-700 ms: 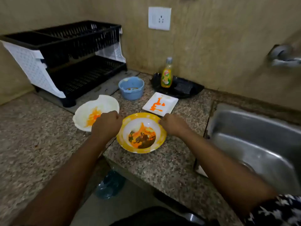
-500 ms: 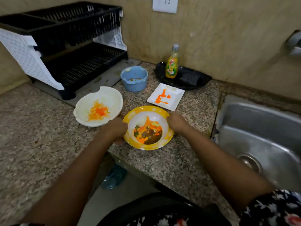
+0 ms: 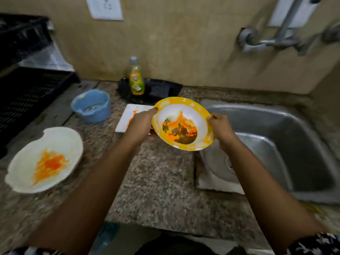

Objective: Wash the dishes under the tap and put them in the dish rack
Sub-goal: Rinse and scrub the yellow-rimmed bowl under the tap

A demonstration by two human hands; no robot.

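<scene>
A yellow-rimmed bowl [image 3: 184, 124] smeared with orange and dark sauce hangs tilted in the air beside the steel sink [image 3: 287, 129]. My left hand [image 3: 141, 126] grips its left rim with the thumb on top. My right hand [image 3: 219, 128] pinches its right rim. A white plate [image 3: 46, 159] with an orange smear lies at the left on the counter. A small square white plate [image 3: 127, 118] shows partly behind my left hand. A blue bowl [image 3: 92, 105] stands further back. The black dish rack [image 3: 24, 85] sits at the far left. The tap [image 3: 272, 39] is on the wall above the sink.
A bottle of yellow dish soap [image 3: 136, 78] stands on a black tray [image 3: 161, 89] against the wall. The granite counter [image 3: 156, 181] ends in a front edge near my body. A white wall socket [image 3: 104, 8] is above.
Both hands have lifted the yellow bowl off the counter and carried it right, toward the sink, tilting it. The view has swung right, bringing the tap into sight.
</scene>
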